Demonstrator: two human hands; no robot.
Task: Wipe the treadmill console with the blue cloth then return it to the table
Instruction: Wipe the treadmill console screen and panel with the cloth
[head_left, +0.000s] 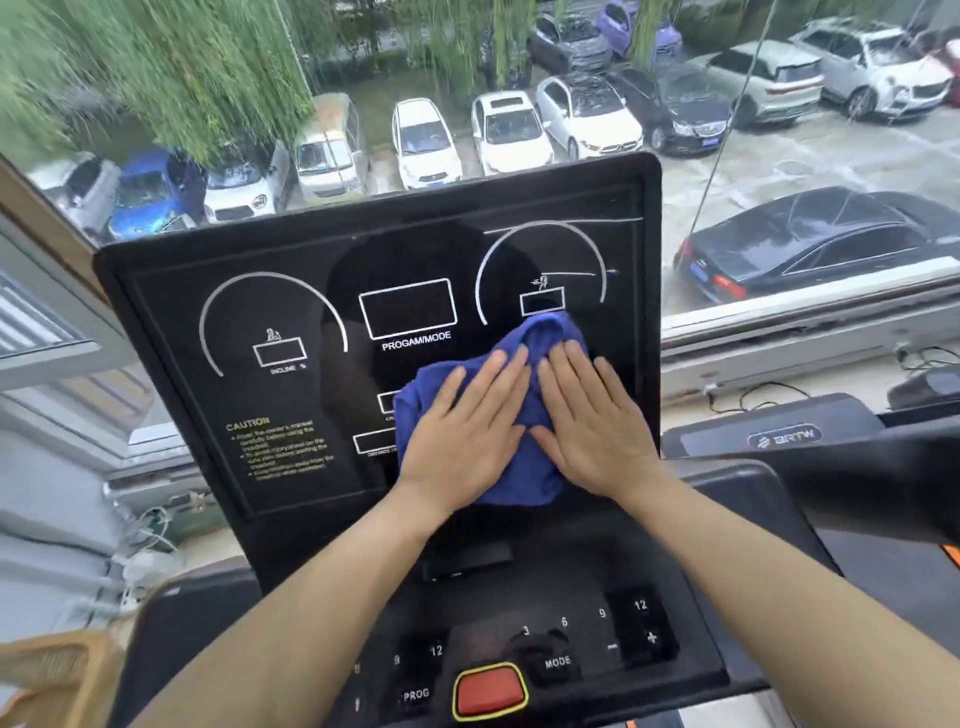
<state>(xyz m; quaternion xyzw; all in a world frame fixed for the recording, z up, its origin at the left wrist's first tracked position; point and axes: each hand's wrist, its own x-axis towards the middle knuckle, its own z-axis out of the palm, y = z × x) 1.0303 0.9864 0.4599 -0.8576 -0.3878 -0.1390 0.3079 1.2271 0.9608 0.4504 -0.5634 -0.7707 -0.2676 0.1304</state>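
The black treadmill console (291, 312) fills the middle of the view, tilted up toward me, with white dial arcs and display boxes printed on it. A crumpled blue cloth (545, 338) lies against its lower right part. My left hand (462, 431) and my right hand (592, 415) rest side by side on the cloth, palms flat and fingers spread, pressing it onto the panel. The cloth covers part of the lower display boxes.
Below the panel is the button deck with a red stop button (489, 688), PROG and MODE keys. A second treadmill (789, 439) stands at the right. A window behind shows parked cars. Cables lie on the sill (748, 389). A wicker edge (47, 675) shows at lower left.
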